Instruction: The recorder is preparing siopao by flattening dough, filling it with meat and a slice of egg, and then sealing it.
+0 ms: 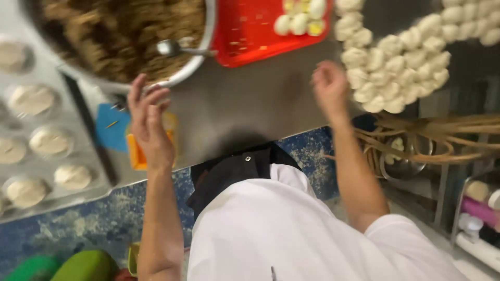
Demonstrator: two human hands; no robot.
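The right hand [329, 86], fingers loosely curled and holding nothing, hovers just beside a heap of pale, soft dough balls [398, 67] on the smooth steel table [250, 104]. The left hand [148, 122] is open, fingers spread, near a metal bowl [200, 54] of brown shredded filling. A red plastic tray [250, 31] holds more round pieces.

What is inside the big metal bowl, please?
The bowl holds a brown shredded filling and a metal spoon. Its bottom is hidden under the filling.
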